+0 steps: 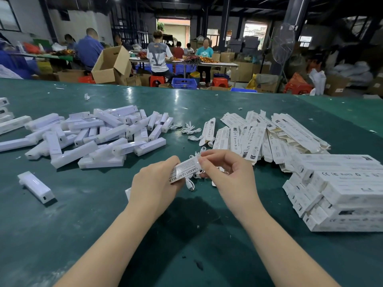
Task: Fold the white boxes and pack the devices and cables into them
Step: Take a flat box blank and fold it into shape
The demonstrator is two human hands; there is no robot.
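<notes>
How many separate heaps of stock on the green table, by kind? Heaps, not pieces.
Heap of white plastic bar-shaped devices: 1
Heap of flat printed white cardboard boxes: 1
Stack of folded white cardboard boxes: 1
Scatter of thin white cables: 1
Total: 4
White pieces cut off at the left edge not counted.

Counter point(186, 104): green, smooth, slightly glossy, scuffed, showing light glare. Devices point(87, 133): white plastic, smooth, satin sheen. Flat boxes point(269, 133): thin printed card, white outside, cream inside. Cables point(190, 129): white, smooth sheath.
</notes>
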